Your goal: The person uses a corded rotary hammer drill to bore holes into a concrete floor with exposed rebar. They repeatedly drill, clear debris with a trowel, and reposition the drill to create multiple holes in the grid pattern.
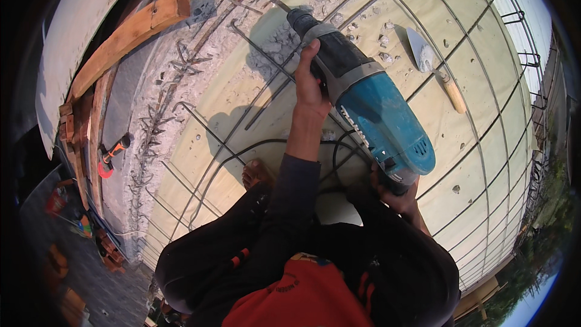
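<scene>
A teal and black demolition hammer [387, 109] lies slantwise in front of me, its bit [281, 5] pointing to the far left. Around the grip near its front, my left hand [310, 82] is closed, with the thumb up along the black housing. My right hand [396, 197] wraps the rear end, low by my knee, and its fingers are partly hidden. The bit's tip is close to a broken concrete edge [227, 15] with bent steel bars; I cannot tell if it touches. A black cord [242, 150] curves away under my left arm.
A grid of steel bars [478, 127] lies over pale yellow sheeting [442, 151], with concrete rubble [384, 41] scattered about. Right of the tool rests a trowel [449, 88]. At left are a wooden beam [136, 36] and an orange-handled tool [115, 150]. My bare foot [257, 172] is near the cord.
</scene>
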The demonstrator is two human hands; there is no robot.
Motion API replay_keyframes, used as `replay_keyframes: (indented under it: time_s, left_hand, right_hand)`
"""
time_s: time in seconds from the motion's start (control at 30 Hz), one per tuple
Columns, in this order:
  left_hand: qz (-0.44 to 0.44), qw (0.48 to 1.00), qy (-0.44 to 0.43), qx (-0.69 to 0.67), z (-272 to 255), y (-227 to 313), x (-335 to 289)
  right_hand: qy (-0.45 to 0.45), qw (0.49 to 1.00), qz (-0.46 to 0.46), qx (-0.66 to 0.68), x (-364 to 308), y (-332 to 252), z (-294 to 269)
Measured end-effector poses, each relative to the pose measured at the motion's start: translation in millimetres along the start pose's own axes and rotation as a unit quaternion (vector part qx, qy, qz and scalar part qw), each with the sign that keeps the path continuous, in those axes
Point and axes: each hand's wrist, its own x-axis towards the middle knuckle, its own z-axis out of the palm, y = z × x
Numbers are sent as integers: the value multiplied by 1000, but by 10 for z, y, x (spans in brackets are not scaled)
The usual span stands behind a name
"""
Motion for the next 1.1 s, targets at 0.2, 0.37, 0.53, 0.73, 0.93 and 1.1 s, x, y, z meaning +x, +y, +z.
replay_keyframes:
  time_s: [0.2,0.37,0.53,0.73,0.93,1.1]
  left_hand:
    - [-10,1000,-2,21,-9,31,9]
    - [-9,999,17,38,43,26,7]
    - [8,996,40,78,84,-8,112]
    - [-12,998,34,50,43,133,274]
    - [-19,998,45,25,58,111,274]
    - [-3,1000,1,13,-160,131,115]
  right_hand:
    - [-21,999,16,-29,-4,209,-71]
    - [-14,998,57,21,3,250,-69]
    - [37,999,29,6,75,329,-19]
    - [-21,978,-84,-191,311,138,-26]
    - [5,993,105,55,304,-183,0]
    - [-116,971,8,-208,205,-136,70]
